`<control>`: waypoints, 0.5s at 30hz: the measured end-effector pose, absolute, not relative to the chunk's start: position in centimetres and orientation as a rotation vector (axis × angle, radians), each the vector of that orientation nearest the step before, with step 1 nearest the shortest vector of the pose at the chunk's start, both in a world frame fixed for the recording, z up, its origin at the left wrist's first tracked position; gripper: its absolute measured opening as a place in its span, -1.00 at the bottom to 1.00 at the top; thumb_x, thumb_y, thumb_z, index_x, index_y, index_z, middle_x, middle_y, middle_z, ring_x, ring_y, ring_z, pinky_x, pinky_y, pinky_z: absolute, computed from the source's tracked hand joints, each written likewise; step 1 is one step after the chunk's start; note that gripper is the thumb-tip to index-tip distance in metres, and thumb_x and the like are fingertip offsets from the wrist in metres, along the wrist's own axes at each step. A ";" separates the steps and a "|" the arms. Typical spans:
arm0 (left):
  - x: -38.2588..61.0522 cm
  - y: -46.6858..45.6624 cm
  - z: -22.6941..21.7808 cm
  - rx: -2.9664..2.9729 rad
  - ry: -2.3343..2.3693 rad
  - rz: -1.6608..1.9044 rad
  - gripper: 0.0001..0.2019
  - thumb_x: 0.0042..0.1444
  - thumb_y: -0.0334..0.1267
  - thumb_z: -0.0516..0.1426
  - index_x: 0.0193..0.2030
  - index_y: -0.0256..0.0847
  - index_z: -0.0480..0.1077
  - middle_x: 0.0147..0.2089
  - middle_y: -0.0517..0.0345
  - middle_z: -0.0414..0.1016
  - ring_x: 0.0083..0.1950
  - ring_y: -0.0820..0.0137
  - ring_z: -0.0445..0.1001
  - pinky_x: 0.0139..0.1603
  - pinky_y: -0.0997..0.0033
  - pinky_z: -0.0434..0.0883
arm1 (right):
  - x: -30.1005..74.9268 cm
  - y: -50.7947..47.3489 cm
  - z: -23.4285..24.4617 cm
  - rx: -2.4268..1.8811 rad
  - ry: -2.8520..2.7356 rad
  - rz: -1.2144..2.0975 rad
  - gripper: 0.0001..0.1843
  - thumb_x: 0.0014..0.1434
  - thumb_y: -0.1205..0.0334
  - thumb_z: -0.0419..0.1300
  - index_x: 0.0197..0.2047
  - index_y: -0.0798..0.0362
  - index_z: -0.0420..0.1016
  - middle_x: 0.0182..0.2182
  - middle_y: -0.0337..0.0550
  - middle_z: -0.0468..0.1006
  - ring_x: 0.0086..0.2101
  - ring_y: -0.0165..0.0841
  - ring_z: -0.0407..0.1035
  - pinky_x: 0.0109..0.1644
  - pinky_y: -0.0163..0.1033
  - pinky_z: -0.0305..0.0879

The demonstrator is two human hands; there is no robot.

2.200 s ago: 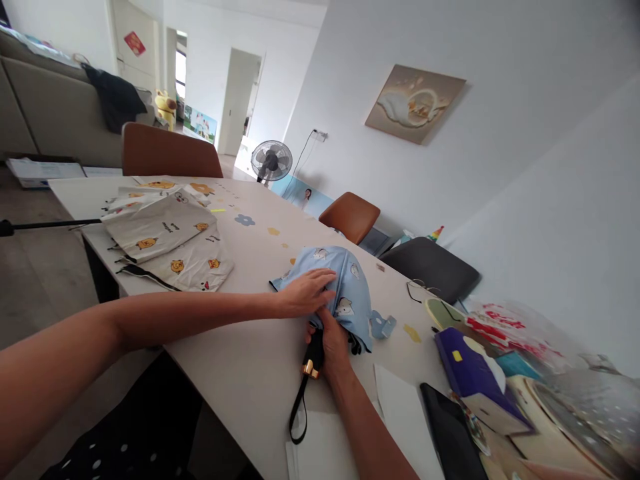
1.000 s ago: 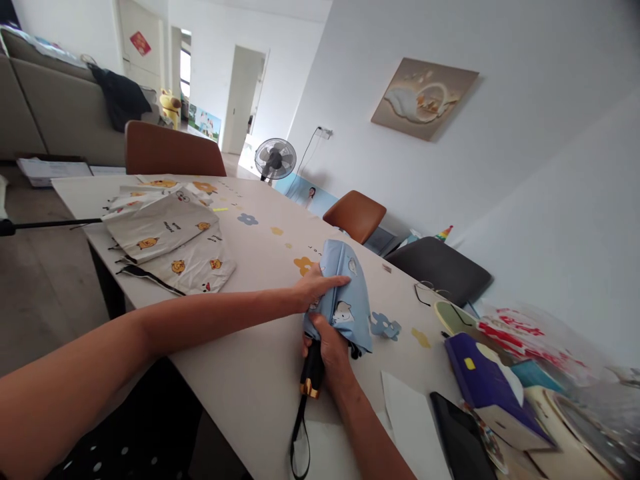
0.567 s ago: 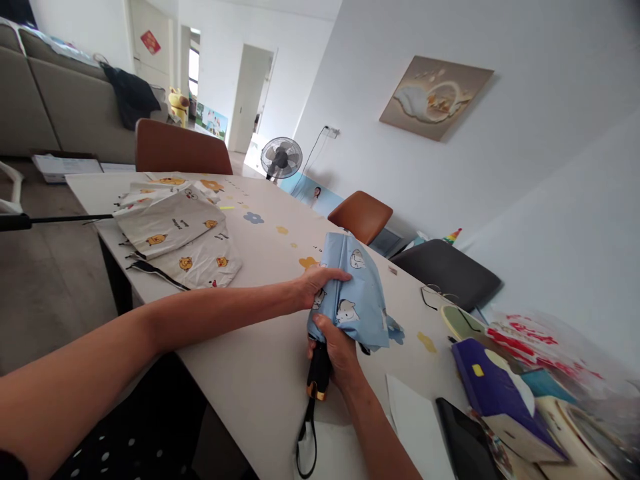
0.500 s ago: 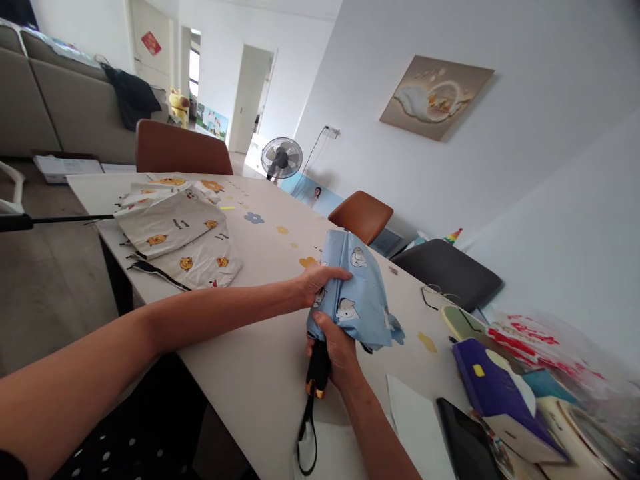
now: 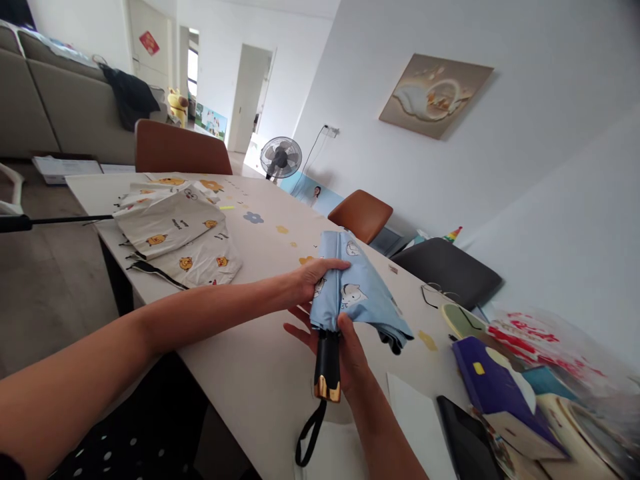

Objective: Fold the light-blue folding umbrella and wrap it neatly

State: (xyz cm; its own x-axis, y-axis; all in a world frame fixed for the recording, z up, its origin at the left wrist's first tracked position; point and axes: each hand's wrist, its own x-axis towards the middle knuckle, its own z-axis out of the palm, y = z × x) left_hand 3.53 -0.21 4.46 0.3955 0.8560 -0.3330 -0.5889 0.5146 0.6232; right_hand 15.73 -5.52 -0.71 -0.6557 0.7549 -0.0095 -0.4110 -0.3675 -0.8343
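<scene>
A folded light-blue umbrella [image 5: 357, 290] with cartoon animal prints is held just above the white table [image 5: 260, 373]. My right hand [image 5: 353, 357] is closed around its black handle [image 5: 327, 357], which ends in a gold ring and a dangling black wrist strap [image 5: 310, 433]. My left hand [image 5: 313, 283] grips the blue canopy cloth on its left side, fingers curled over the folds. The umbrella's tip points away from me.
A cream umbrella [image 5: 173, 233] with yellow bear prints lies collapsed at the table's far left. Brown chairs [image 5: 183, 150] stand around the table. Books, a dark phone [image 5: 463, 440], glasses [image 5: 433, 293] and plastic packaging crowd the right side. A fan [image 5: 281, 158] stands by the wall.
The blue umbrella has been lifted off the table and turned, its handle now swung toward me. My left hand shifted from pressing the cloth flat to gripping its side.
</scene>
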 end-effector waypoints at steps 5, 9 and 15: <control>3.6 0.4 3.8 0.435 0.753 1.013 -0.73 -0.14 -0.25 0.23 -0.29 -0.35 0.37 -0.52 0.07 0.44 -0.53 0.32 0.43 -0.42 0.24 0.46 | 15.9 -5.5 -0.2 -0.555 -1.085 2.081 -0.40 -0.03 -0.10 0.15 0.04 0.04 0.32 0.02 0.04 0.38 0.05 -0.04 0.20 0.07 0.18 0.09; 2.9 1.9 2.9 0.494 0.744 1.181 -0.71 -0.16 -0.35 0.24 -0.25 -0.36 0.36 -0.46 0.04 0.47 -0.51 0.35 0.45 -0.39 0.29 0.47 | 16.8 -5.0 0.8 -0.652 -1.097 2.003 -0.54 -0.02 -0.05 0.16 -0.08 0.01 0.39 -0.08 -0.05 0.46 -0.07 -0.11 0.33 -0.02 0.08 0.22; 2.2 3.1 1.9 0.431 0.726 1.120 -0.78 -0.10 -0.40 0.19 -0.26 -0.38 0.36 -0.45 0.01 0.48 -0.46 0.34 0.47 -0.35 0.31 0.48 | 17.0 -4.3 0.0 -0.792 -1.114 1.882 -0.71 -0.02 0.06 0.20 -0.23 0.01 0.42 -0.23 -0.15 0.52 -0.16 -0.24 0.37 -0.09 -0.08 0.31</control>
